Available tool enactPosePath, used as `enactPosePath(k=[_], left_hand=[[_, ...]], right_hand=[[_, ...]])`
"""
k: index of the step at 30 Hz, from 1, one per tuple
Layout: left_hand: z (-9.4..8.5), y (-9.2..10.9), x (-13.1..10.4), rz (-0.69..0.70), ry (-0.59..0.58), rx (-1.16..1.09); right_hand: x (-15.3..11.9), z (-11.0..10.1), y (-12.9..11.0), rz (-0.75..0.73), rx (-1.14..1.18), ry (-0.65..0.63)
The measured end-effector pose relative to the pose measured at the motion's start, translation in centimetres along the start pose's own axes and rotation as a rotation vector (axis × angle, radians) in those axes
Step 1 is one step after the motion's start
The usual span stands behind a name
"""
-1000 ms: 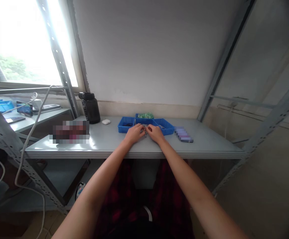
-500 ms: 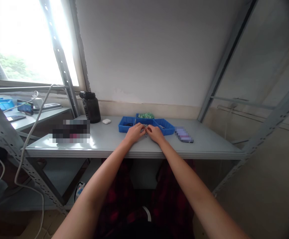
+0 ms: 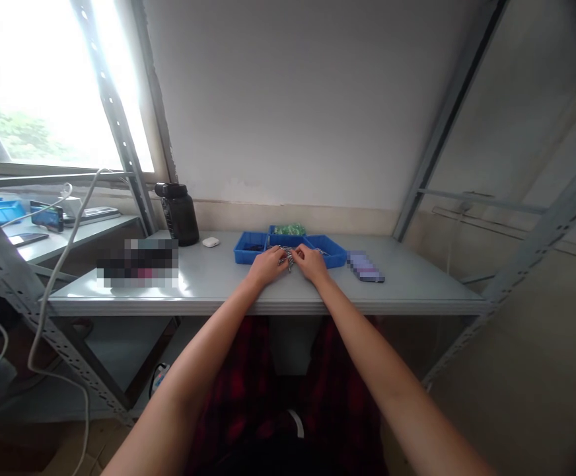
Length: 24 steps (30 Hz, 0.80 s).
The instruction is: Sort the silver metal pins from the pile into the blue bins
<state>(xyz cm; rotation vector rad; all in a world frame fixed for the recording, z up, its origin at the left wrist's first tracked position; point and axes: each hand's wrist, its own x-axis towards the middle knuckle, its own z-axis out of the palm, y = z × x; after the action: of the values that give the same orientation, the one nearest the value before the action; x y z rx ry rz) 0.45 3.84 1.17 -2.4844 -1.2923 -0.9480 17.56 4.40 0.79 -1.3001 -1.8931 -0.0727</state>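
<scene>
Blue open bins stand grouped on our table [image 3: 407, 281]: the left bin [image 3: 242, 255] holds dark pieces, the rear bin [image 3: 272, 230] green material, and the right bin [image 3: 336, 256] slender pieces; the contents of the middle bin [image 3: 288, 242] are mostly hidden. Before it, small metal parts [image 3: 289, 259] lie between our hands. Our left hand [image 3: 267, 265] curls its fingers closed around some; our right hand [image 3: 312, 263] touches them, its grip too small to tell. A black bottle [image 3: 183, 217] and white case [image 3: 211, 242] stand leftward, below a pale wall [image 3: 288, 106] and bright window [image 3: 45, 92]
</scene>
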Motion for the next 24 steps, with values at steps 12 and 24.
enactPosePath(k=[12, 24], left_hand=[[0.12, -0.03, -0.07, 0.025, 0.034, -0.014], [-0.09, -0.03, -0.05, 0.004, 0.019, -0.022]], right_hand=[[-0.01, -0.02, 0.00, -0.007, 0.012, -0.135], [-0.25, -0.35, -0.53, -0.092, 0.156, -0.194]])
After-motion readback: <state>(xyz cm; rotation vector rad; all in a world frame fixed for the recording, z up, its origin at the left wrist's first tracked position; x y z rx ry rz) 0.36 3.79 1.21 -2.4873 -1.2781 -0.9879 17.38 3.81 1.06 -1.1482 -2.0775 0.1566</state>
